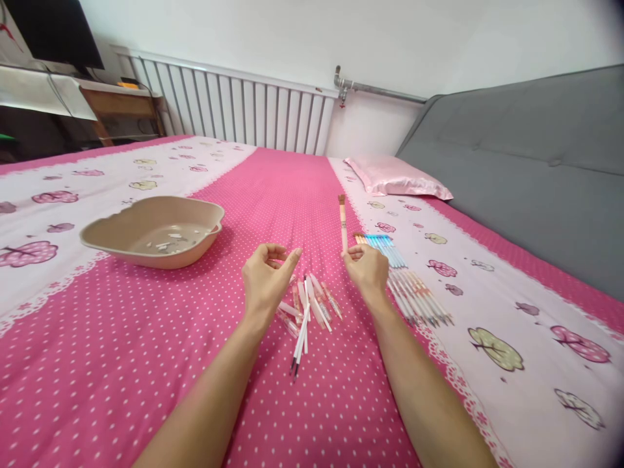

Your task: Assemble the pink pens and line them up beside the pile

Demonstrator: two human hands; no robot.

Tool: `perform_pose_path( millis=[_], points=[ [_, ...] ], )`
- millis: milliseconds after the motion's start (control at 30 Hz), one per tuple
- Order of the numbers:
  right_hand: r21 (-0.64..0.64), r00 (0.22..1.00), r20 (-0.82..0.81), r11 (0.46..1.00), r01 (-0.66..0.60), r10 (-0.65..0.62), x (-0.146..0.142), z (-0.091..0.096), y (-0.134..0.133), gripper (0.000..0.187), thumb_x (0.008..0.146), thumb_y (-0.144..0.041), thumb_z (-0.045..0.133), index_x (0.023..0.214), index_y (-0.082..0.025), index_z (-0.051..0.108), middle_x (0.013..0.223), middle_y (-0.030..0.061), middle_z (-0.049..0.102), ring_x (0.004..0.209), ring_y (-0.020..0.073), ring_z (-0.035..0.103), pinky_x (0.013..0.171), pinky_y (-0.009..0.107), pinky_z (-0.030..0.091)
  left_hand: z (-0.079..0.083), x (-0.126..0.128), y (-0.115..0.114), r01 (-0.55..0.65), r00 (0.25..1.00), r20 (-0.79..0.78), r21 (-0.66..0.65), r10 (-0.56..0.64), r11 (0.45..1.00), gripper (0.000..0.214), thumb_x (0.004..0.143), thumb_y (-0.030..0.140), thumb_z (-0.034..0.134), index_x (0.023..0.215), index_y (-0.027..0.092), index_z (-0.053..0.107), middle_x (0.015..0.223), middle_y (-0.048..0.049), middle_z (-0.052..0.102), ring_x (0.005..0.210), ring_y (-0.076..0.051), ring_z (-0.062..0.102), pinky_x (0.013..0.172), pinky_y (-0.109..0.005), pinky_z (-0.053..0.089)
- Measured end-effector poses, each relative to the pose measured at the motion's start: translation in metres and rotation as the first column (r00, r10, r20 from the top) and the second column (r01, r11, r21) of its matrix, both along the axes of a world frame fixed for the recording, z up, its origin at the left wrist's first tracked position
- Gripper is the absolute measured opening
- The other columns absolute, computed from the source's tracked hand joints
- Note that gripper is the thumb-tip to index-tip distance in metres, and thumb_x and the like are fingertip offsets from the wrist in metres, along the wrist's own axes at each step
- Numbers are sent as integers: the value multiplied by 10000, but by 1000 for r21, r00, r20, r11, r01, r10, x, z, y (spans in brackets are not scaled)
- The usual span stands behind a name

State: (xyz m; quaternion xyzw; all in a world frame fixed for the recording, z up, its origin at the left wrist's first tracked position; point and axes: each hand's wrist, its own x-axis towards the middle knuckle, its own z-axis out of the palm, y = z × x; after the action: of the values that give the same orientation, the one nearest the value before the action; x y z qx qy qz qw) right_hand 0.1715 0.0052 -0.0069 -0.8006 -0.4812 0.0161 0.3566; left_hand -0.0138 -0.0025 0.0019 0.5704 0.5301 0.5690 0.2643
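Observation:
My right hand (pixel 366 270) is closed on a small brush (pixel 342 221) with a pink handle, held upright with its brown bristles on top. My left hand (pixel 267 275) hovers to the left of it, fingers curled with thumb and forefinger apart, nothing visible in them. Below and between both hands lies a loose pile of pens and clear tubes (pixel 308 307) on the pink dotted bedsheet (pixel 146 364). To the right of my right hand lies a neat row of brushes (pixel 404 276) with blue and white handles.
A beige plastic basin (pixel 155 232) holding a few small bits stands on the bed at the left. A pink pillow (pixel 397 177) lies at the far right by the grey headboard (pixel 526 169). A white radiator (pixel 234 107) lines the wall behind.

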Motion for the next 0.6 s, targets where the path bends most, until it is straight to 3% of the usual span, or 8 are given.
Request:
perform_pose_path(
  millis=[233, 600],
  points=[
    [-82, 982, 28, 979, 188, -186, 25, -19, 7, 173, 740, -289, 566, 827, -213, 695, 813, 64, 716, 827, 239, 649, 691, 294, 440, 2, 1, -1, 10, 1000, -10, -27, -10, 1000, 395, 661, 501, 656, 804, 134, 621, 740, -54, 641, 609, -141, 545, 569, -257, 432],
    [-137, 959, 34, 949, 284, -282, 31, -40, 11, 234, 750, -311, 552, 876, -190, 709, 815, 125, 703, 811, 246, 651, 674, 299, 443, -2, 0, -1, 29, 999, -21, -10, -29, 1000, 364, 679, 485, 645, 810, 145, 629, 750, -52, 643, 623, -143, 546, 565, -252, 433]
  ],
)
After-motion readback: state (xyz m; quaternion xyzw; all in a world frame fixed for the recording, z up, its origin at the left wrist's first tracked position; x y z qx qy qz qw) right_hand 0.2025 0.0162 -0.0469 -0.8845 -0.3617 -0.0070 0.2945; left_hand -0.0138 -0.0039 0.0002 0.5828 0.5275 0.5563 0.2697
